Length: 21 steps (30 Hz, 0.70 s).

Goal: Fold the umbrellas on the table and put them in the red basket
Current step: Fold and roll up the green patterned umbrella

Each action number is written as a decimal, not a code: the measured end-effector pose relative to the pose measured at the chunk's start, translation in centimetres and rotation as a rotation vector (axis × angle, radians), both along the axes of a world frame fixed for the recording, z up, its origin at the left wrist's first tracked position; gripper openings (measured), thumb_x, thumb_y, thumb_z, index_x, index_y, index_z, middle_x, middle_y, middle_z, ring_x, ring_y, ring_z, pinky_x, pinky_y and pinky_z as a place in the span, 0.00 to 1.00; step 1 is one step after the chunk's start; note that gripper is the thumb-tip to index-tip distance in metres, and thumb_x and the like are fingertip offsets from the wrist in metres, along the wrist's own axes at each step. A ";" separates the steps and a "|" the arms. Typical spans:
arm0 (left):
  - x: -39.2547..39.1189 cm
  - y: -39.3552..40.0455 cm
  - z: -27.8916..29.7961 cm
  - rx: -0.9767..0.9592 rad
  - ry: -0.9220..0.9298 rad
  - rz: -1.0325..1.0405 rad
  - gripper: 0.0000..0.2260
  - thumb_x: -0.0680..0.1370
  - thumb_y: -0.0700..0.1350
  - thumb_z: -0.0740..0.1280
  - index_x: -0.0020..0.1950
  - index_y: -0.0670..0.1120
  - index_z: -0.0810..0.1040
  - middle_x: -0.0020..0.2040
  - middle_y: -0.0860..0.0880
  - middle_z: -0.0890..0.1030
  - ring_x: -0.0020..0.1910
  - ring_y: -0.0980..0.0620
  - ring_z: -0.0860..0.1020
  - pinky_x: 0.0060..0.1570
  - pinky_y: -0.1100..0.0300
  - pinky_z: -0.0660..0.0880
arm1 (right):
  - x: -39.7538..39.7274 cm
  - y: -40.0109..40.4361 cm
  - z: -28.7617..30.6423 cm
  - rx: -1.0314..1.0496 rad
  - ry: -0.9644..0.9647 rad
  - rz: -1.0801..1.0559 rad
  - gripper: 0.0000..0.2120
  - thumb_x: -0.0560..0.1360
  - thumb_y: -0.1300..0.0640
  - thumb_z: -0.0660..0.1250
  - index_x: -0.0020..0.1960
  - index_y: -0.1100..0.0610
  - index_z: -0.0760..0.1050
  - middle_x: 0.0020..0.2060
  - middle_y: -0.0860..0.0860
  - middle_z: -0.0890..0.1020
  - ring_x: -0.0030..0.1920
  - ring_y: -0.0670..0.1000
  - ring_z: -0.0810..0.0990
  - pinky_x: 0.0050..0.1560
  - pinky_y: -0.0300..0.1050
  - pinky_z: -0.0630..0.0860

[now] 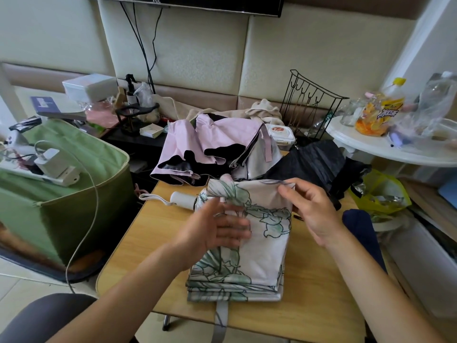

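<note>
A white folding umbrella printed with green leaves (pixel 249 238) lies on the light wooden table (pixel 321 293), its fabric flattened in pleats and its white handle (pixel 184 200) pointing left. The left hand (pixel 217 229) rests on the canopy's left side, fingers straight and loose. The right hand (pixel 309 209) pinches the fabric's far right corner between thumb and fingers. Behind lie a pink umbrella (pixel 212 144) and a black umbrella (pixel 314 167), both unfolded.
</note>
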<state>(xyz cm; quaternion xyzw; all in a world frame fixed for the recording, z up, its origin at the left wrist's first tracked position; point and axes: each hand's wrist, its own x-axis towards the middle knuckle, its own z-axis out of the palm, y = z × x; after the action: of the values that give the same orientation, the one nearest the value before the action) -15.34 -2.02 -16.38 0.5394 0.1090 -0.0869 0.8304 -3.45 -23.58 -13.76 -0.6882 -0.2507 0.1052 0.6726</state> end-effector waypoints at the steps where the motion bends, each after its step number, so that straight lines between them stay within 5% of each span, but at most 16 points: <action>1: 0.0 0.0 0.3 -0.106 0.012 0.037 0.27 0.86 0.59 0.47 0.63 0.40 0.76 0.56 0.36 0.85 0.54 0.35 0.85 0.44 0.51 0.83 | -0.2 -0.1 -0.1 -0.006 -0.025 0.001 0.09 0.77 0.51 0.75 0.52 0.57 0.86 0.48 0.62 0.85 0.49 0.54 0.82 0.56 0.54 0.76; 4: -0.2 0.9 1.1 -0.261 0.052 0.037 0.36 0.83 0.67 0.48 0.66 0.37 0.76 0.62 0.33 0.81 0.61 0.30 0.81 0.53 0.44 0.82 | -1.0 -0.8 -0.2 -0.001 -0.046 0.040 0.05 0.73 0.56 0.75 0.49 0.53 0.87 0.43 0.54 0.86 0.46 0.50 0.82 0.52 0.46 0.78; 7: -0.3 2.2 2.0 -0.219 0.113 -0.013 0.44 0.77 0.75 0.51 0.68 0.38 0.78 0.63 0.32 0.81 0.61 0.29 0.80 0.57 0.37 0.80 | -1.7 -1.9 0.0 -0.066 -0.094 0.207 0.08 0.70 0.62 0.75 0.49 0.57 0.88 0.49 0.55 0.87 0.52 0.52 0.84 0.54 0.42 0.80; 11: -1.3 2.9 3.5 0.065 0.177 -0.083 0.19 0.80 0.52 0.69 0.64 0.39 0.81 0.58 0.36 0.84 0.55 0.34 0.84 0.53 0.38 0.82 | -2.2 -2.7 0.3 -0.291 -0.235 0.295 0.09 0.71 0.63 0.78 0.50 0.54 0.89 0.51 0.54 0.82 0.55 0.58 0.80 0.57 0.54 0.78; 14: -1.9 2.6 3.9 0.156 0.213 -0.020 0.06 0.78 0.35 0.71 0.52 0.35 0.79 0.48 0.37 0.86 0.43 0.41 0.87 0.42 0.46 0.85 | -2.5 -3.2 0.6 -0.357 -0.280 0.327 0.09 0.72 0.59 0.79 0.51 0.49 0.89 0.50 0.51 0.83 0.54 0.58 0.81 0.58 0.62 0.77; 17: -1.8 2.7 4.0 0.146 0.217 0.065 0.05 0.76 0.30 0.71 0.47 0.34 0.76 0.43 0.37 0.86 0.40 0.43 0.87 0.36 0.47 0.85 | -2.2 -3.5 0.5 -0.373 -0.298 0.315 0.08 0.73 0.58 0.79 0.51 0.48 0.88 0.47 0.53 0.85 0.51 0.58 0.83 0.57 0.65 0.77; 21: -1.7 3.6 3.8 0.179 0.163 -0.106 0.04 0.76 0.29 0.69 0.51 0.32 0.81 0.51 0.35 0.86 0.47 0.40 0.87 0.42 0.53 0.85 | -2.3 -3.5 0.4 -0.302 -0.301 0.249 0.05 0.73 0.56 0.79 0.48 0.51 0.87 0.45 0.56 0.85 0.49 0.57 0.83 0.56 0.65 0.77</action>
<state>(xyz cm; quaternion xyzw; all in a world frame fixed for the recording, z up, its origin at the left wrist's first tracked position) -17.04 1.60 -12.55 0.6075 0.1546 -0.1642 0.7616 -5.71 -27.11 -13.36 -0.7528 -0.4123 0.1198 0.4990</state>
